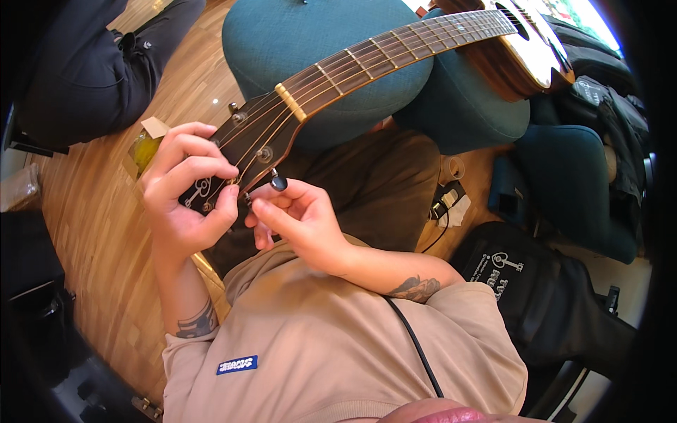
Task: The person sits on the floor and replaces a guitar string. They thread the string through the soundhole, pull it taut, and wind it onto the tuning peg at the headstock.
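Note:
An acoustic guitar (395,53) lies across the view, its neck running from the body at upper right down to the dark headstock (283,132). The strings pass over a pale nut (290,102). My left hand (185,190) curls over the headstock's end, thumb and fingertips closed on a string beside a tuning post. Below the headstock's near edge, my right hand (303,220) pinches a tuning peg, mostly hidden by the fingers. Another tuning peg (279,184) with a black button sticks out just above that hand.
Teal round stools (317,35) stand beneath the guitar's neck and body. Another person's dark-clothed leg (84,77) is at upper left. A black gig bag (522,296) lies at right, near a teal seat (571,183). A small black device with a cable (446,201) rests on the wooden floor (106,233).

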